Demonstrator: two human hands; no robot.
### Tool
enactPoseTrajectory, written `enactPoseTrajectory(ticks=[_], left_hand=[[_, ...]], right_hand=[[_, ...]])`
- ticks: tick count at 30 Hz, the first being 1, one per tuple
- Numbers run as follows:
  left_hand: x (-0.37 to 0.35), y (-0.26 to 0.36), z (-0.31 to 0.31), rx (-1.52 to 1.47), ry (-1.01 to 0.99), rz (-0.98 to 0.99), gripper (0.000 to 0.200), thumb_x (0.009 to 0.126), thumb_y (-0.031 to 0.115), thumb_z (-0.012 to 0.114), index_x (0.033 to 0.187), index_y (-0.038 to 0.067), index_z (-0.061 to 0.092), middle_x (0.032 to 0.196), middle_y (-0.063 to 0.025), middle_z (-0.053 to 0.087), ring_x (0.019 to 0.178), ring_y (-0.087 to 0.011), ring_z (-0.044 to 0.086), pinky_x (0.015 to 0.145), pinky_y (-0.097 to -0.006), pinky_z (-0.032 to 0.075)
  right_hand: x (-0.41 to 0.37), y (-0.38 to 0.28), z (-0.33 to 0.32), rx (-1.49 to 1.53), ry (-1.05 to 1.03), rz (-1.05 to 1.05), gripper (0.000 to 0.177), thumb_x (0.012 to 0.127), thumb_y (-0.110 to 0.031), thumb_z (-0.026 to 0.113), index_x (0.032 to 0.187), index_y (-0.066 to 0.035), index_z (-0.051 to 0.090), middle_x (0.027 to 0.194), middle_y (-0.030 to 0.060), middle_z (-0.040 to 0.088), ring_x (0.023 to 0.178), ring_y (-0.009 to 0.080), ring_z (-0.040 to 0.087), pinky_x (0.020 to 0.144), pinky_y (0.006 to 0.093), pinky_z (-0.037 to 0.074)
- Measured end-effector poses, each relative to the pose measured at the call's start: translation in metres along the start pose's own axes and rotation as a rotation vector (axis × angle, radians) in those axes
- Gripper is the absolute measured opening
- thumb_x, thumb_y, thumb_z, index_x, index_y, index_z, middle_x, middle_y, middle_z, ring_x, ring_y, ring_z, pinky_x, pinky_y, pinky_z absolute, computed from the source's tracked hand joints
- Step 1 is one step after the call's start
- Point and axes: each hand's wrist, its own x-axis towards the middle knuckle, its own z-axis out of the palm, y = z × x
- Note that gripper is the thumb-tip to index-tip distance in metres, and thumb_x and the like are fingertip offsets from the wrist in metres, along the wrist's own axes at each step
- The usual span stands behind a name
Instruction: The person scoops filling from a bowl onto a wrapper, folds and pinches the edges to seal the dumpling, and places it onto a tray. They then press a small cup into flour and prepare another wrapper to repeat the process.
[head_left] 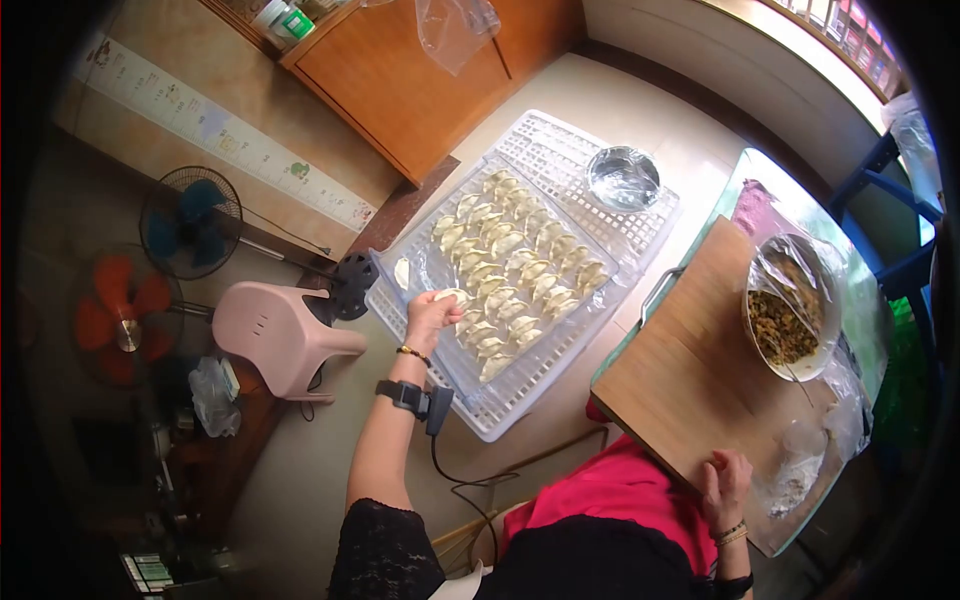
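Note:
My left hand (430, 318) reaches over a tray (408, 322) of dumplings, fingers pinched on one dumpling (454, 296) near the tray's left side. Rows of pale folded dumplings (490, 285) cover much of the tray. A single dumpling (402, 273) lies apart near its left corner. On the near edge of a wooden board (690, 350) rests my right hand (727, 490), fingers loosely bent and slightly apart, with nothing visible in them. A large bowl (832, 290), partly draped in clear plastic, holds chopped filling (780, 328) on the board's right side.
The tray lies on a white plastic crate (640, 238), beside a metal bowl (622, 180). White flour (797, 480) in plastic sits right of the board. A pink stool (275, 330) and two fans (192, 222) stand left. A cable (455, 480) hangs from my left wrist strap.

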Motion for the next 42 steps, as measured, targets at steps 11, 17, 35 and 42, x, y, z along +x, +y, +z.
enactPoseTrajectory(ticks=[11, 17, 35, 42], left_hand=[[0.096, -0.05, -0.025, 0.424, 0.174, 0.271, 0.028, 0.074, 0.014, 0.074, 0.097, -0.002, 0.069, 0.086, -0.0075, 0.071, 0.073, -0.0131, 0.066, 0.069, -0.026, 0.052], [0.1, -0.064, -0.026, 0.45, 0.179, 0.301, 0.026, 0.075, 0.014, 0.075, 0.096, 0.0, 0.07, 0.084, -0.0066, 0.071, 0.073, -0.0122, 0.065, 0.07, -0.0266, 0.051], [0.093, -0.051, -0.021, 0.648, 0.207, 0.534, 0.02, 0.076, 0.011, 0.067, 0.093, 0.002, 0.071, 0.083, -0.0139, 0.07, 0.072, -0.0243, 0.067, 0.069, -0.0338, 0.053], [0.095, -0.059, -0.021, 0.77, 0.16, 0.558, 0.019, 0.075, 0.009, 0.065, 0.092, 0.002, 0.071, 0.083, -0.0148, 0.068, 0.075, -0.028, 0.065, 0.071, -0.0368, 0.052]], right_hand=[[0.018, 0.018, 0.018, -0.099, 0.165, 0.041, 0.004, 0.082, -0.004, 0.06, 0.086, -0.005, 0.061, 0.08, 0.0112, 0.058, 0.075, 0.0303, 0.054, 0.068, 0.039, 0.039], [0.02, 0.025, 0.028, -0.14, 0.256, 0.016, 0.001, 0.083, -0.004, 0.06, 0.083, -0.005, 0.06, 0.077, 0.0121, 0.057, 0.069, 0.0312, 0.052, 0.064, 0.0394, 0.039], [0.022, 0.03, 0.033, -0.201, 0.292, 0.034, 0.002, 0.084, -0.003, 0.059, 0.083, -0.004, 0.058, 0.076, 0.0137, 0.056, 0.068, 0.0332, 0.052, 0.063, 0.0411, 0.04], [0.021, 0.028, 0.033, -0.201, 0.294, 0.037, 0.003, 0.084, -0.003, 0.059, 0.082, -0.004, 0.057, 0.076, 0.0136, 0.055, 0.068, 0.0337, 0.052, 0.063, 0.0413, 0.04]])
